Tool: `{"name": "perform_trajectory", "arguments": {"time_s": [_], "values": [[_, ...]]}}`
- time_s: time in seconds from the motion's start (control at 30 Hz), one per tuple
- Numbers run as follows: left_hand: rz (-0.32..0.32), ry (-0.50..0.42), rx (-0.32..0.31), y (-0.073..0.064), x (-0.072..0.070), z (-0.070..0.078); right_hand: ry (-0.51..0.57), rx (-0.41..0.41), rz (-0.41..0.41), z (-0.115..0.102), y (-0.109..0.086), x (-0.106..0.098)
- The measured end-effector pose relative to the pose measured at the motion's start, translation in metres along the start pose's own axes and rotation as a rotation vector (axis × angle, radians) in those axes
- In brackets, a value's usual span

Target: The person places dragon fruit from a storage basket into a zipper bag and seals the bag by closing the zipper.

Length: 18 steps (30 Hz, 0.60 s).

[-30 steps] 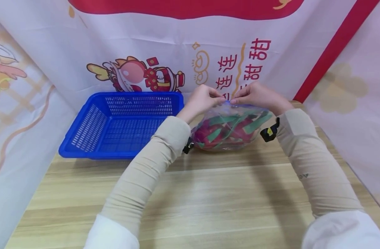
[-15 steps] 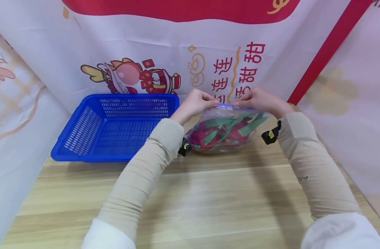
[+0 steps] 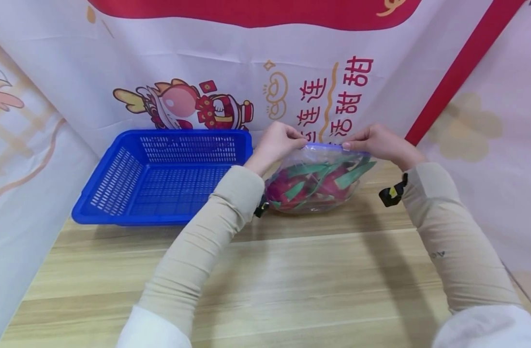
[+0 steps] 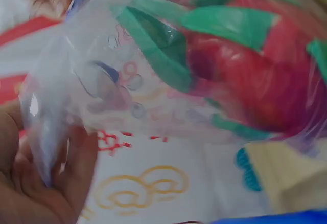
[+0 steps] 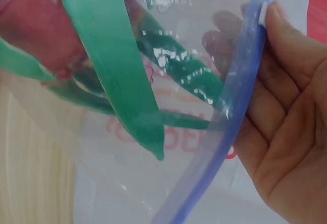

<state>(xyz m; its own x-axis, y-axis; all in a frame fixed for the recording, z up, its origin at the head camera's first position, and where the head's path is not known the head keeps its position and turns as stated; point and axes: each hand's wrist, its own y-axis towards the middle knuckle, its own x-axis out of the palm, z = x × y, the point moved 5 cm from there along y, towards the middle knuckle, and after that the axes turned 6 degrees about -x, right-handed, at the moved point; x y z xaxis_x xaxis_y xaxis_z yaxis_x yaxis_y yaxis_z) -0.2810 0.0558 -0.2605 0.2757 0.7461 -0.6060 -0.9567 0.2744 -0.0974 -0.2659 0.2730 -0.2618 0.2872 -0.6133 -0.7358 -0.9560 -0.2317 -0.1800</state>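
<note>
A clear zip bag (image 3: pixel 311 205) stands on the table, its blue-purple zip strip (image 5: pixel 237 88) along the top. Red fruit with long green scales, which looks like dragon fruit (image 4: pixel 245 70), lies inside it; I cannot tell how many pieces. My left hand (image 3: pixel 276 142) pinches the bag's upper edge at the left. At the strip's right part, my right hand (image 3: pixel 383 142) pinches the small white zip slider (image 5: pixel 263 14), thumb on the near side and fingers seen through the film behind.
A blue perforated plastic basket (image 3: pixel 84 215) stands left of the bag, close to the left forearm. A printed cloth backdrop (image 3: pixel 230 43) rises right behind the bag. The wooden table (image 3: pixel 291 280) extends toward the front.
My right hand has moved right along the zip strip, away from the left hand, and the gap between them has widened. The left hand keeps its hold; the view has shifted slightly.
</note>
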Motion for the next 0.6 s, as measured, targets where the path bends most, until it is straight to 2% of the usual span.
{"name": "perform_trajectory", "arguments": {"time_s": [0.07, 0.17, 0.23, 0.3, 0.37, 0.47, 0.6], "values": [[0.079, 0.162, 0.033, -0.004, -0.001, 0.009, 0.01, -0.001, 0.01, 0.0, 0.001, 0.0], [0.161, 0.399, 0.1, -0.01, 0.003, 0.024, 0.017, -0.002, 0.02, 0.0, 0.001, 0.0], [0.168, 0.489, 0.149, -0.012, 0.008, 0.033, 0.019, 0.003, 0.021, 0.0, 0.0, -0.001], [0.134, 0.525, 0.187, -0.013, 0.015, 0.037, 0.018, 0.009, 0.018, 0.0, 0.001, -0.001], [0.089, 0.543, 0.196, -0.011, 0.022, 0.037, 0.014, 0.008, 0.016, 0.0, 0.001, -0.001], [0.024, 0.544, 0.17, -0.007, 0.03, 0.031, 0.005, 0.004, 0.01, 0.001, 0.001, -0.001], [0.016, 0.486, 0.126, -0.003, 0.032, 0.022, -0.006, 0.009, 0.001, 0.001, 0.001, -0.001]]}}
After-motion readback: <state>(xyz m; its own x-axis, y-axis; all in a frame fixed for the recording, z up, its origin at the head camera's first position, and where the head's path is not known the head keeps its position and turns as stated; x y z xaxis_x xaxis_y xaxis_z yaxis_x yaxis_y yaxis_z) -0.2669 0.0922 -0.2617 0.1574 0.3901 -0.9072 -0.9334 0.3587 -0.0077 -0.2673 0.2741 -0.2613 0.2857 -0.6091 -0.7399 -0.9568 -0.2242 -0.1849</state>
